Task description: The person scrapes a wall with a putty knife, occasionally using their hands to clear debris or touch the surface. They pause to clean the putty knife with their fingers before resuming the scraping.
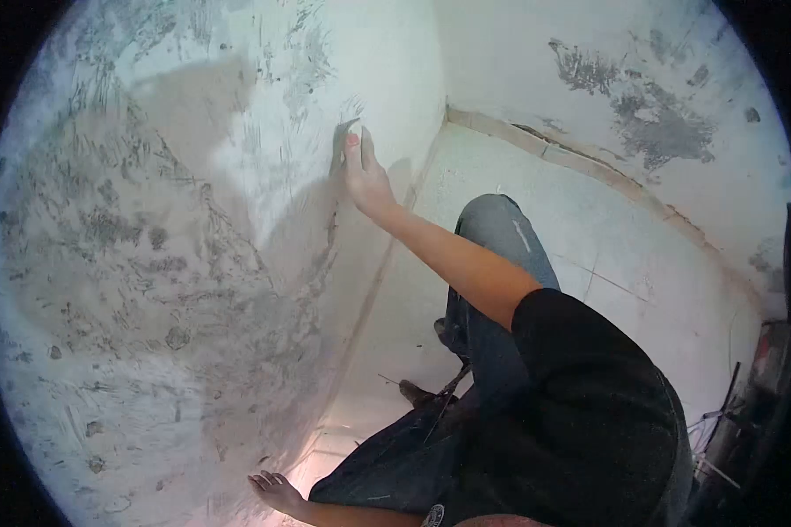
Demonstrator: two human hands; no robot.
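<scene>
My right hand [367, 178] is raised against the patchy plastered wall [167, 263] on the left, near the room's corner. Its thumb and fingers close around a thin, pale, flat-edged piece [354, 124] that lies along the wall surface. Most of that piece is hidden by the fingers, and its kind does not show. Low at the bottom of the view, my left hand [277, 492] rests at or just off the same wall, fingers stretched out and holding nothing. Grey smears and rough streaks cover the wall between the two hands.
My bent legs in jeans [501, 241] are over the pale tiled floor [615, 272]. A second wall [518, 53] with grey patches meets the first at the corner, a cracked strip [580, 162] along its base. Dark gear [747, 413] stands at the right edge.
</scene>
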